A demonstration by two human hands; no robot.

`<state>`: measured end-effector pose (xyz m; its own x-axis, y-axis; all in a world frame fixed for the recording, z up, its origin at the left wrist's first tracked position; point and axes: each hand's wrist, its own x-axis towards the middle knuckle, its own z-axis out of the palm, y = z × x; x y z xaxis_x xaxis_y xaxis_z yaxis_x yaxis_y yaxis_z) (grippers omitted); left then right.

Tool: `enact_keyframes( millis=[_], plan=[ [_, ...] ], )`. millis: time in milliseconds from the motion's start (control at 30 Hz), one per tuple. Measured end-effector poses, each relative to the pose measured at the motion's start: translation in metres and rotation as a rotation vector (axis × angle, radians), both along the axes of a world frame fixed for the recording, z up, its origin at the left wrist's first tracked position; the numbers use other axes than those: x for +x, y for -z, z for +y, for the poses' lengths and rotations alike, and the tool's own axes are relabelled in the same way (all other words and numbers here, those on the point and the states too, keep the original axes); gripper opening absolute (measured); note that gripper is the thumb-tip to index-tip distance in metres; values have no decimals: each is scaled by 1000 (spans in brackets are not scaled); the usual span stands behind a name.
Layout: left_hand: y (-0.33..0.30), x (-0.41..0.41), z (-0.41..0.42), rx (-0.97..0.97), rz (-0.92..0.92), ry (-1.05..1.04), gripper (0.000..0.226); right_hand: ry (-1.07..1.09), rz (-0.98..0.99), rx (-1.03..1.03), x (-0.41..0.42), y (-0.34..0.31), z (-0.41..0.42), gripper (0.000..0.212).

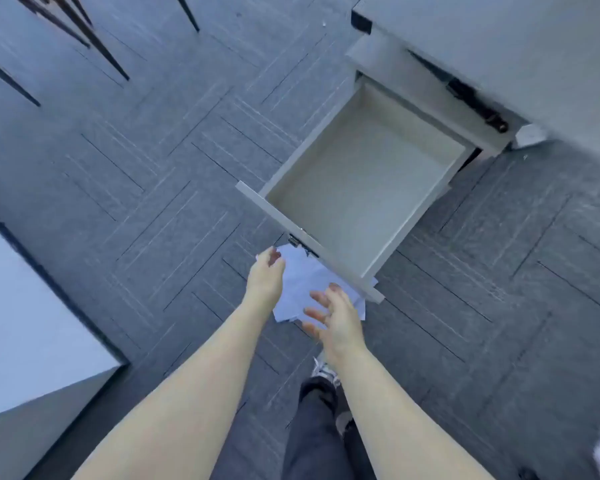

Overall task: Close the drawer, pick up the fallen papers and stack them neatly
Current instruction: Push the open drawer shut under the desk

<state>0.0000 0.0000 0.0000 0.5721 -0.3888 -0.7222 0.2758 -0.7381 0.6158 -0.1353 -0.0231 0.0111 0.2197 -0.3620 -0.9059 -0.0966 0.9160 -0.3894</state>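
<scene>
Now, left hand [265,275]: I see it reaching down over the papers' far corner, fingers curled, gripping nothing that I can make out.
Papers [303,280]: loose white heap on the carpet [118,168], part under the drawer front.
Right hand [336,318]: open, fingers spread, empty.
Drawer [361,188]: open, empty; long axis runs lower-left to upper-right.
Advice: I'd push it shut first, freeing the sheets.

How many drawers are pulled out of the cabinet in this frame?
2. The large empty drawer is pulled far out above the fallen papers; a shallower drawer above it sticks out slightly under the desktop. Others below may be hidden.
</scene>
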Motion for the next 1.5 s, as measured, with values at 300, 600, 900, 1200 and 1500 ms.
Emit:
enact_keyframes(
  millis=[300, 600, 900, 1200, 1500],
  plan=[
    [23, -9, -52, -114, 72, -167, 41, 191, 18, -4, 5, 14, -44, 40],
    [35, -11, -158, -85, -77, -121, 41, 171, 14, -79, -4, 21, -145, 18],
    [46, -25, -277, -93, -203, -160, 28, 77, -19, -178, -24, 36, -259, 28],
    [52, -29, -352, -102, -314, -115, 27, 83, -39, -212, -30, 41, -332, 26],
    [55, -26, -367, -51, -444, -15, 21, -19, -17, -275, -36, 49, -348, 35]
  ],
)
